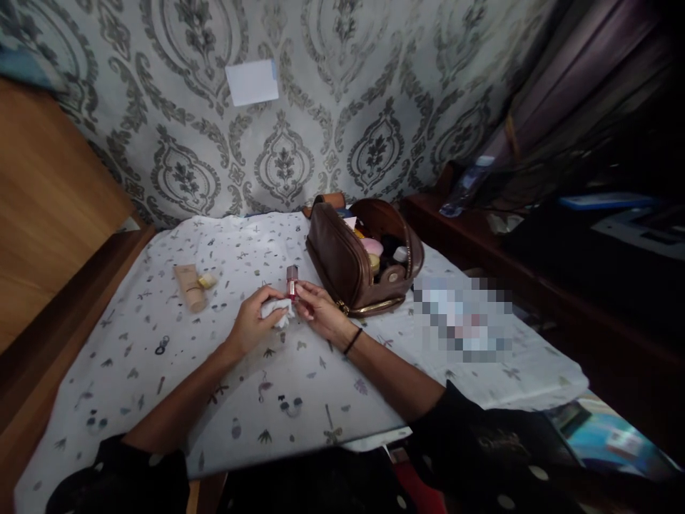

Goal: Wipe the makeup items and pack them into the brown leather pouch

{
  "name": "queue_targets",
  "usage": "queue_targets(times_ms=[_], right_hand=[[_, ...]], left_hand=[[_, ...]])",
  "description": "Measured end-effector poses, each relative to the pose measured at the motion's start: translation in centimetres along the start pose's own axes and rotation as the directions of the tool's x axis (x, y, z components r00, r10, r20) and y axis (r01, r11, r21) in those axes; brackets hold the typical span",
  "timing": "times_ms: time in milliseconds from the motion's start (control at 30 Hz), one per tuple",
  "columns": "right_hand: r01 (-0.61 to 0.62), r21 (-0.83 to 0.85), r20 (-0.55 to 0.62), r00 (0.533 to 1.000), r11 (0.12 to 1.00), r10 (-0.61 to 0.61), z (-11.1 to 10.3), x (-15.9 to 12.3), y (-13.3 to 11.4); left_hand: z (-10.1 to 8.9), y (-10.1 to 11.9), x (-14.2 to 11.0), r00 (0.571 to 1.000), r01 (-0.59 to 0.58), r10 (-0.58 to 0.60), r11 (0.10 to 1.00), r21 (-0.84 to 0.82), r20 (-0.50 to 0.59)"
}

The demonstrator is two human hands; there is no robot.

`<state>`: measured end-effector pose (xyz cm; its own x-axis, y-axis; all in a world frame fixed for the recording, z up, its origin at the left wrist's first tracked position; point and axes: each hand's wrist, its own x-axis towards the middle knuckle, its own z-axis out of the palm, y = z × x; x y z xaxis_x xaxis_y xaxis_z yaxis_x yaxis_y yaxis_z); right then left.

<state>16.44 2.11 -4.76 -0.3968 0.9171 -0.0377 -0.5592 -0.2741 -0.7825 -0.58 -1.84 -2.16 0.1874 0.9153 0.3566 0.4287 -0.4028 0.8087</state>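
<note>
In my right hand (320,308) is a small bottle (292,284) with a greyish cap and red or pink contents, held upright between the fingers. My left hand (257,318) is closed round a crumpled white tissue (278,313), close against the bottle's lower end. Just right of my hands stands a brown makeup bag (342,250), unzipped, with several cosmetics inside, among them a round pink item (372,247). Further left, a beige squeeze tube (189,287) lies on the cloth beside a small yellowish item (207,280).
A white patterned cloth (235,400) covers the table. Wooden furniture (58,178) rises at the left. A clear plastic bottle (467,187) leans on the dark ledge at right. A blurred-out patch (463,318) covers something right of the bag. Patterned wallpaper (374,150) closes off the back.
</note>
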Motion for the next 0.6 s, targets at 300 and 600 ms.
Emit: queue_targets(times_ms=[300, 600], right_hand=[[-0.037, 0.001, 0.009, 0.999, 0.999, 0.037, 0.2, -0.2, 0.4], [-0.073, 0.031, -0.023, 0.997, 0.997, 0.074, 0.1, -0.3, 0.2]], left_hand=[[1.0, -1.1, -0.5, 1.000, 0.004, -0.003, 0.999, 0.039, -0.021], [-0.7, -1.0, 0.2, 0.998, -0.030, 0.035, 0.995, 0.100, -0.045]])
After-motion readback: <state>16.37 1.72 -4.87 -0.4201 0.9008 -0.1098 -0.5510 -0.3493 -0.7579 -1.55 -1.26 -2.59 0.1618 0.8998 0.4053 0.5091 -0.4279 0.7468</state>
